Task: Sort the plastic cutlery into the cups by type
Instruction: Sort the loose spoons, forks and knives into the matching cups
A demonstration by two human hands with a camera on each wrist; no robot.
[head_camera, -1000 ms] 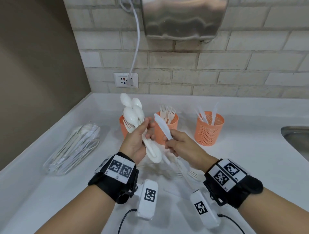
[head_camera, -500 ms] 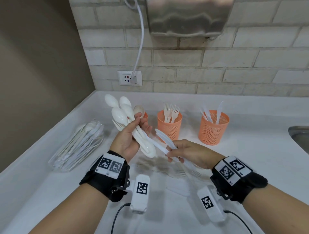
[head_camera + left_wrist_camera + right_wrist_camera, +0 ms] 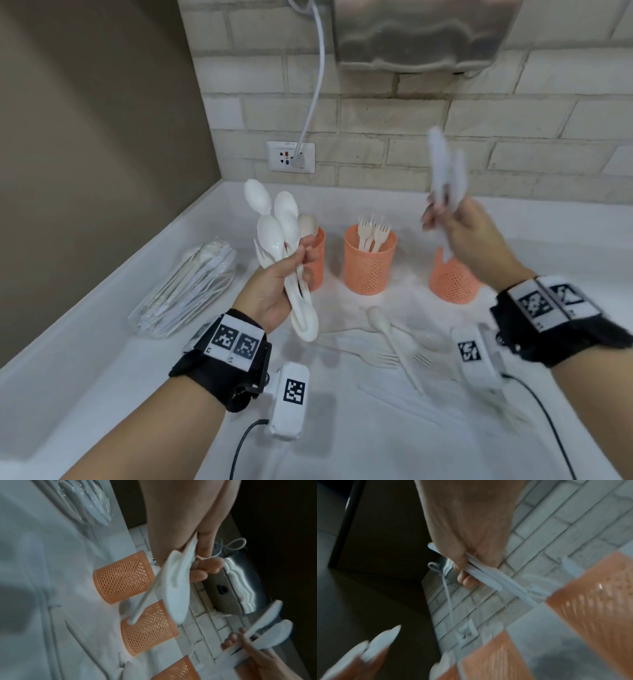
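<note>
Three orange mesh cups stand in a row on the white counter: the left cup [image 3: 317,260] partly behind my left hand, the middle cup [image 3: 370,267] with several forks, the right cup [image 3: 454,282] under my right hand. My left hand [image 3: 277,284] grips a bundle of white plastic spoons [image 3: 274,226] with a fork among them, held upright over the left cup. My right hand [image 3: 459,226] pinches two white knives [image 3: 445,168], blades up and blurred, handles pointing down at the right cup. In the right wrist view the knife handles [image 3: 489,577] lie between thumb and fingers.
Loose white cutlery [image 3: 394,342] lies on the counter between my wrists. A clear bag of cutlery [image 3: 185,291] sits at the left by the brown wall. A wall socket [image 3: 290,157] with a white cable and a steel dispenser [image 3: 418,31] are on the brick wall.
My right hand has swung from beside the left hand up and to the right, carrying the knives to above the right cup. The left hand keeps its spoon bundle near the left cup.
</note>
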